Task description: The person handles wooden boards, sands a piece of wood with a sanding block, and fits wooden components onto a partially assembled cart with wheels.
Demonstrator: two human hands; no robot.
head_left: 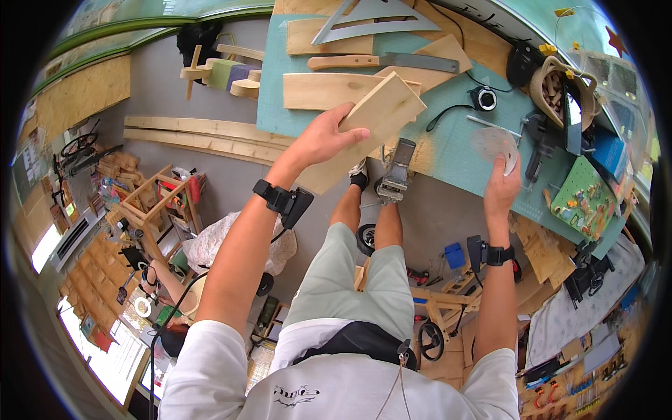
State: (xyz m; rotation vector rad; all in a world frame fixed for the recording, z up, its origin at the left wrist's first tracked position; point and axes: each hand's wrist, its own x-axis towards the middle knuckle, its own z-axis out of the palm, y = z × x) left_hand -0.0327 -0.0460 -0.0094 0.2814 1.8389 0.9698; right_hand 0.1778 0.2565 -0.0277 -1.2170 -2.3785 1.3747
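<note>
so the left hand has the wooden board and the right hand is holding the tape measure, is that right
Not quite: the head view shows the right hand holding a clear rounded flat piece, while the tape measure lies on the green mat. The left hand does have the wooden board.

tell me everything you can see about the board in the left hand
The board is a flat, straight-edged piece of pale, bare-looking wood, longer than it is wide, with visible grain and small darker marks. It slants from lower left to upper right in the picture, beside the metal vise. The left hand grips it along one long edge, thumb on the broad face. Whether its far end touches the wood behind it isn't clear.
</note>
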